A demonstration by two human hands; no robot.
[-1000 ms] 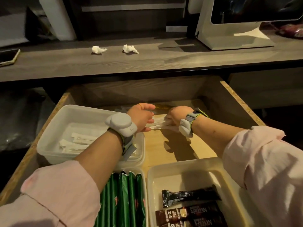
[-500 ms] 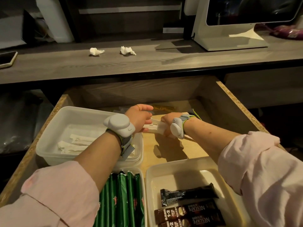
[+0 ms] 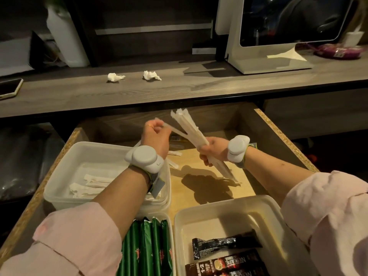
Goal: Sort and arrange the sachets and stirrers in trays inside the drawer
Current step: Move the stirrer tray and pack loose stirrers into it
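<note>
**Operator:** Hand status?

**Inspector:** The right hand point(image 3: 211, 150) is clamped round a tilted stirrer bundle point(image 3: 187, 126) above the drawer point(image 3: 278, 136), at its 12 o'clock. The left hand point(image 3: 157, 136) pinches a single stirrer point(image 3: 176, 131) that runs into that bundle.

**Operator:** Counts?

**Inspector:** There are three trays.
- The back tray point(image 3: 59, 168), 9 o'clock, holds wrapped stirrers.
- The left front tray point(image 3: 171, 230), 7 o'clock, holds at least four green sachets point(image 3: 147, 248).
- The right front tray point(image 3: 199, 214), 5 o'clock, holds three dark sachets point(image 3: 225, 245).

**Operator:** Surroundings?

**Inspector:** A grey counter point(image 3: 199, 90) carries two tissues point(image 3: 115, 77), one phone point(image 3: 10, 87) and one screen point(image 3: 278, 26).
</note>
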